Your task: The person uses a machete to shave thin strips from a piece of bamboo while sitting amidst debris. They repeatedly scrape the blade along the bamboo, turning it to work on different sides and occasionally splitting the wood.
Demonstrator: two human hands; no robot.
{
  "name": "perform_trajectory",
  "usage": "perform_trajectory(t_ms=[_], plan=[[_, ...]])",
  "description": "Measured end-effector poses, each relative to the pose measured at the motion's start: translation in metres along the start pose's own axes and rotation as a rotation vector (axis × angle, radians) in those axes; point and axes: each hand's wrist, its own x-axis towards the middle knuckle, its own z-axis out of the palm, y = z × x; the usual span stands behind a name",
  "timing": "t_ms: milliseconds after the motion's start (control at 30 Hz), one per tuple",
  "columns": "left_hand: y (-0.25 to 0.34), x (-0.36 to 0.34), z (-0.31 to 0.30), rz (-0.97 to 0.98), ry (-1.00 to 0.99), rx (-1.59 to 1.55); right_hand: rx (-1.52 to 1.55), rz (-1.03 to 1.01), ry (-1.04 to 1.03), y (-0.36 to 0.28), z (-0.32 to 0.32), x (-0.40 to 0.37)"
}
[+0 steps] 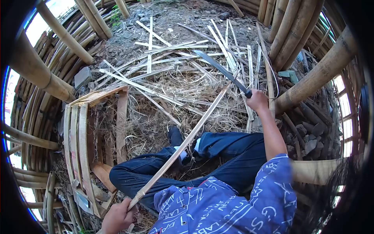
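Observation:
My right hand [258, 100] is closed round the dark handle of a long curved knife [220, 69], its blade pointing up and to the left. A long bamboo strip [179, 152] runs slantwise across my lap. Its near end is in the closed fingers of my left hand [118, 217], low on the left. The strip's far end reaches up to the knife, overlapping the blade close to the handle. Thin curled shavings [183, 87] lie on the ground past my feet.
Many split bamboo strips [156, 62] lie crisscrossed on the ground ahead. A wooden crate [83, 113] stands at my left. Thick bamboo poles [319, 74] rise on both sides. A grey block [82, 77] sits behind the crate, and stones [311, 142] lie at right.

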Motion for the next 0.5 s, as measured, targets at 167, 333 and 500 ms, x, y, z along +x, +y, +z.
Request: perform_trajectory(t_ms=[167, 333, 500], plan=[[-0.022, -0.005, 0.036, -0.266, -0.111, -0.532, 0.035, -0.156, -0.049, -0.005, 0.007, -0.005], [-0.022, 0.001, 0.023, -0.254, -0.349, -0.525, 0.020, 0.166, -0.090, 0.036, 0.007, 0.001], [0.009, 0.032, -0.040, -0.357, -0.386, -0.641, -0.069, 0.157, -0.156, 0.038, 0.009, -0.003]])
